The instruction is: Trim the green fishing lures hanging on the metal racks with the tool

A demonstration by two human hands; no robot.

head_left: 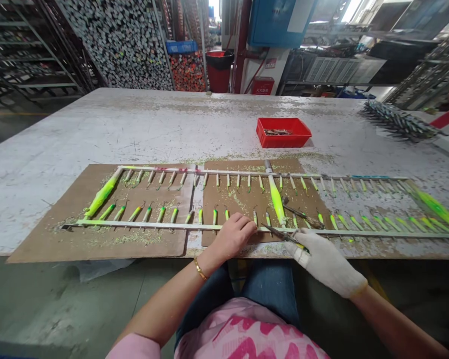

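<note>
Metal parts [277,132] lie in a red tray [284,140]

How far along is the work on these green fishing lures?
Done: both metal bars already carry full rows of green lures. In hand: the bare left hand rests on the lower bar, and the gloved right hand holds a hand tool against it. Left: loose pieces sit in the red tray; how many, I can't tell.

You have one bare left hand [232,237], one gloved right hand [324,262], one held tool [280,234], one red tray [280,142], two cardboard sheets [41,244], two metal rails [153,225].
</note>
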